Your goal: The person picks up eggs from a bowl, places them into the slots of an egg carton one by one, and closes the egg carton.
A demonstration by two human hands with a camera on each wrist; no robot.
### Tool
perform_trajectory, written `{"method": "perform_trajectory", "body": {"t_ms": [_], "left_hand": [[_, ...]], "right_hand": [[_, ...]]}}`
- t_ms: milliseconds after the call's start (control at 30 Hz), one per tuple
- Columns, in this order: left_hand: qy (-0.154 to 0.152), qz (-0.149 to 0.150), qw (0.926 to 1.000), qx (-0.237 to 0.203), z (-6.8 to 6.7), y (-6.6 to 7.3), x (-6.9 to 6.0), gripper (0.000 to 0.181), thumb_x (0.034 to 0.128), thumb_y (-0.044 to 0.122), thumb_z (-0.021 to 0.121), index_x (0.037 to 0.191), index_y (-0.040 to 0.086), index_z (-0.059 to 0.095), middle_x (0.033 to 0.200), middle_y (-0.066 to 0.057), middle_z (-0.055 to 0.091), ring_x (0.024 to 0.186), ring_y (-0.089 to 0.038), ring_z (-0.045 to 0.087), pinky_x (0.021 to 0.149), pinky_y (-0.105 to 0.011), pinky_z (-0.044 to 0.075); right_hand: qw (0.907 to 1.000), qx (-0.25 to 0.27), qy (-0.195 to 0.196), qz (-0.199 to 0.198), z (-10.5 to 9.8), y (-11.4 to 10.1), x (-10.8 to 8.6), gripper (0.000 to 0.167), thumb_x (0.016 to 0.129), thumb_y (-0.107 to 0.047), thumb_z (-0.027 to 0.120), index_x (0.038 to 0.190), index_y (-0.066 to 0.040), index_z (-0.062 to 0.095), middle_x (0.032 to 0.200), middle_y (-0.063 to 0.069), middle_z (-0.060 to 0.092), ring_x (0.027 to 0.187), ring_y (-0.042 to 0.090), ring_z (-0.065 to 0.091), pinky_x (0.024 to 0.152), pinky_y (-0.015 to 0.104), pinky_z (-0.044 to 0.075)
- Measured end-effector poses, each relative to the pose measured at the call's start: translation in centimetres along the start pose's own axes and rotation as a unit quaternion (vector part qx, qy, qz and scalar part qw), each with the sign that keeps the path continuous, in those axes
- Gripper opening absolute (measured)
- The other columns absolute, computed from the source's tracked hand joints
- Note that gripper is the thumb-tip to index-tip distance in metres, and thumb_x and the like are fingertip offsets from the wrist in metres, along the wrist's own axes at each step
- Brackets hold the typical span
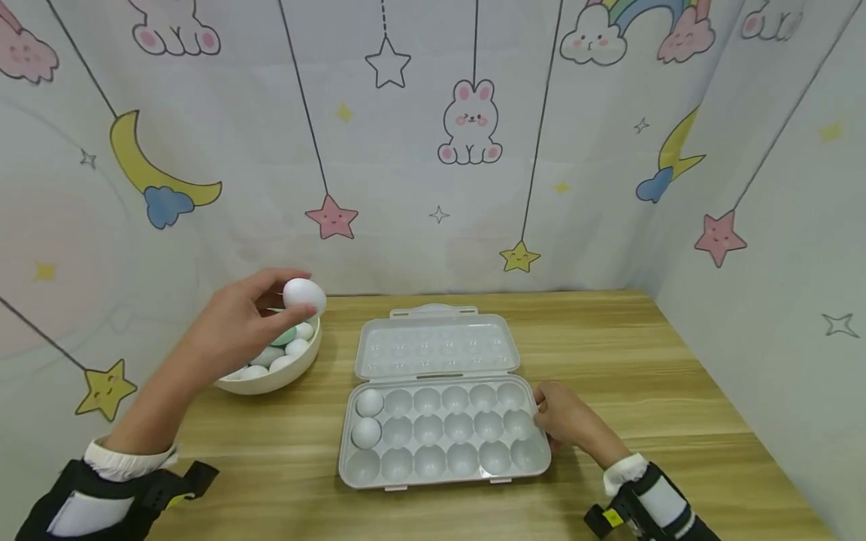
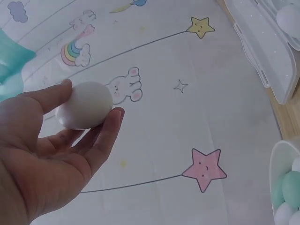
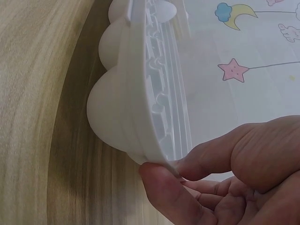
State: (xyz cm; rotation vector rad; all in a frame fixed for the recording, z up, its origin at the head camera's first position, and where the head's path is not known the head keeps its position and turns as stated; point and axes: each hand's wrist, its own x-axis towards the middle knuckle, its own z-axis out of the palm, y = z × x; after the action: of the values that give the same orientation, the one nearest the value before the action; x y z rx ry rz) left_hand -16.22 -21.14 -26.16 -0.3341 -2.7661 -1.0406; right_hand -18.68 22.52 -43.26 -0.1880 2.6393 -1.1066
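A white egg (image 1: pixel 304 294) is pinched between the thumb and fingers of my left hand (image 1: pixel 233 323), raised above a cream bowl (image 1: pixel 287 376) of white and green eggs. The left wrist view shows the same egg (image 2: pixel 85 106) held at the fingertips. At the centre of the table lies an opened egg carton (image 1: pixel 443 481) with a clear lid folded back. Two white eggs (image 1: pixel 366 433) sit in its leftmost column, in the back and middle rows. My right hand (image 1: pixel 568 417) grips the carton's right edge, and the right wrist view shows thumb and finger pinching that rim (image 3: pixel 157 150).
The wooden table (image 1: pixel 595 338) runs back to a patterned cloth wall (image 1: pixel 406 165), which also encloses both sides. The bowl stands at the back left, left of the carton lid (image 1: pixel 436 346). Each forearm wears a strapped camera mount (image 1: pixel 625 511).
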Motion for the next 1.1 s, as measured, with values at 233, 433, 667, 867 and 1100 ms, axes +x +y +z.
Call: {"method": "perform_trajectory", "body": {"t_ms": [233,433,667,867,1100], "left_hand": [[0.003,0.021,0.9997,-0.013,1.6,1.6,-2.1,0.048,0.094,0.024,0.079,0.134,0.002,0.063,0.117,-0.015,0.071,0.1,-0.027,0.072,0.08,-0.018,0.055],[-0.021,0.014,0.9984,-0.05,3.1,1.9,-3.6,0.047,0.0933,0.024,0.08,0.131,0.001,0.064,0.113,-0.011,0.071,0.093,-0.021,0.074,0.077,-0.026,0.06],[-0.028,0.025,0.9957,-0.085,5.2,1.0,-5.1,0.042,0.0888,0.014,0.083,0.124,0.0,0.066,0.109,-0.008,0.072,0.09,-0.014,0.072,0.077,-0.025,0.059],[-0.044,0.016,0.9921,-0.116,7.5,-0.7,-6.3,0.04,0.0892,0.012,0.082,0.125,0.002,0.066,0.11,-0.005,0.07,0.092,-0.014,0.071,0.079,-0.026,0.059],[-0.053,0.023,0.9958,-0.071,10.7,-2.7,-7.8,0.037,0.0868,0.013,0.084,0.12,0.004,0.07,0.108,0.002,0.07,0.093,-0.01,0.066,0.081,-0.031,0.059]], "right_hand": [[1.0,-0.001,-0.002,0.005,0.0,0.0,0.0,0.017,0.085,0.013,0.057,0.101,0.009,0.058,0.074,0.013,0.059,0.048,0.023,0.061,0.044,0.035,0.055],[1.0,-0.001,-0.003,0.006,0.0,0.0,0.0,0.017,0.086,0.013,0.057,0.103,0.011,0.057,0.075,0.013,0.061,0.048,0.021,0.06,0.044,0.035,0.055],[0.9999,0.004,-0.005,0.011,0.0,-0.2,-0.1,0.018,0.087,0.014,0.056,0.104,0.011,0.057,0.077,0.013,0.061,0.048,0.022,0.06,0.044,0.035,0.055],[0.9999,0.004,-0.005,0.015,0.0,-0.2,-0.1,0.019,0.087,0.014,0.057,0.106,0.012,0.057,0.078,0.013,0.06,0.05,0.024,0.061,0.045,0.036,0.056],[1.0,0.004,-0.006,0.006,0.0,-0.1,-0.1,0.018,0.087,0.014,0.057,0.105,0.012,0.057,0.078,0.013,0.059,0.051,0.024,0.062,0.044,0.036,0.055]]}}
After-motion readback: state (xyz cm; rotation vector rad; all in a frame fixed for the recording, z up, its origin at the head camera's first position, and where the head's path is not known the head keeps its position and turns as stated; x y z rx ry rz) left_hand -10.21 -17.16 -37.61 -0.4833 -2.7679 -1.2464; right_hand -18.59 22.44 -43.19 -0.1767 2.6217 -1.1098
